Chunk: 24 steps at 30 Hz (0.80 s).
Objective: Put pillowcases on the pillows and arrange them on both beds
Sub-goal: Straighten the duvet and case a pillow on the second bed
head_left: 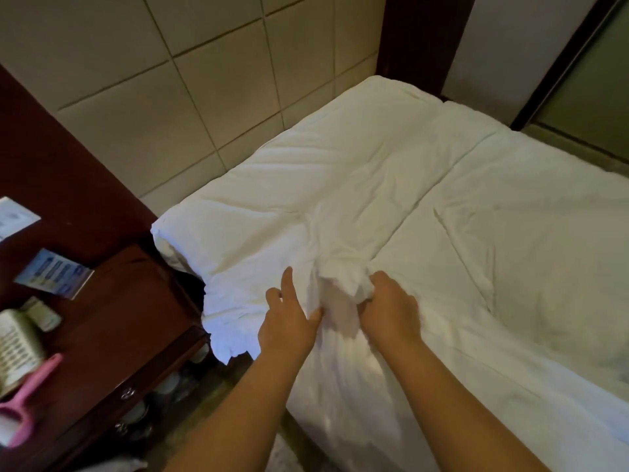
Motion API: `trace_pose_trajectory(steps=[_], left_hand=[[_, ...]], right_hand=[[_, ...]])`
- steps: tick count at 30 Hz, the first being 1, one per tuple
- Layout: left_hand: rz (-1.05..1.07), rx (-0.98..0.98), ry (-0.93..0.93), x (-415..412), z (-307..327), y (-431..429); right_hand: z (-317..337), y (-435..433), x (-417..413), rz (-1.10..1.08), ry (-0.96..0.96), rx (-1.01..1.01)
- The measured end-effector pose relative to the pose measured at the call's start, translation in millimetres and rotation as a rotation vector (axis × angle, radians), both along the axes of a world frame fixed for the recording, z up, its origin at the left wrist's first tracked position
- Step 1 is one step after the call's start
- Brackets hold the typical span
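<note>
A white pillow (pixel 306 185) in a white pillowcase lies across the head of the bed (pixel 527 267), against the padded headboard. The pillowcase's open end (pixel 340 284) is bunched at the pillow's near edge. My right hand (pixel 388 308) is closed on that bunched fabric. My left hand (pixel 289 321) pinches the same fabric from the left between thumb and bent fingers, with its index finger pointing up. A loose flap of the case hangs off the bed's near-left corner.
A dark wooden nightstand (pixel 112 318) stands left of the bed, holding cards, a small bottle and a pink-handled tool (pixel 30 396). Its lower shelf holds cups. A padded tiled headboard wall (pixel 187 97) rises behind. A dark door frame and glass panel are at the far right.
</note>
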<state>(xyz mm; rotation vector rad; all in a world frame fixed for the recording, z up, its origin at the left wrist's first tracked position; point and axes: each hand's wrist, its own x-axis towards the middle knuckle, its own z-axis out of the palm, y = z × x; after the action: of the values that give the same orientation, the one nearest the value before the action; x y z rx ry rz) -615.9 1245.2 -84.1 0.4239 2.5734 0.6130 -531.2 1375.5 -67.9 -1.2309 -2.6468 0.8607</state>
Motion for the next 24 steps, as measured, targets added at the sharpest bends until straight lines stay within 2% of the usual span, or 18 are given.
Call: trace_pose_trajectory(steps=[4,8,10,14,17,19,22,24], left_hand=[[0.050,0.034,-0.067,-9.6,-18.5,18.9],[0.041,0.115,-0.171,-43.5,-38.6,36.8],[-0.041,0.121,-0.191,-63.3,-50.5,45.8],[-0.288,-0.024,-0.272,-95.0,-74.7,72.2],[-0.443,-0.089,-0.279,-113.4,-76.0,96.1],[-0.492,-0.107,-0.367,-119.8,-78.6,104.0],[-0.418,-0.075,-0.451,-125.1,-99.9,99.8],[-0.507,-0.096,-0.475,-127.4,-116.2,99.8]], right_hand=[[5.0,33.1,-2.5,-0.205,0.164,-0.217],[2.8,58.1,-19.8,-0.276,0.215,-0.237],[4.2,63.3,-35.1,-0.254,0.200,-0.134],[7.1,52.9,-86.3,-0.040,0.173,0.329],[-10.5,38.4,-134.6,0.174,0.049,0.548],[-27.7,35.5,-160.1,0.233,-0.109,0.498],[-53.1,47.3,-176.1,0.239,-0.408,0.393],[-62.7,58.8,-177.0,0.243,-0.516,0.362]])
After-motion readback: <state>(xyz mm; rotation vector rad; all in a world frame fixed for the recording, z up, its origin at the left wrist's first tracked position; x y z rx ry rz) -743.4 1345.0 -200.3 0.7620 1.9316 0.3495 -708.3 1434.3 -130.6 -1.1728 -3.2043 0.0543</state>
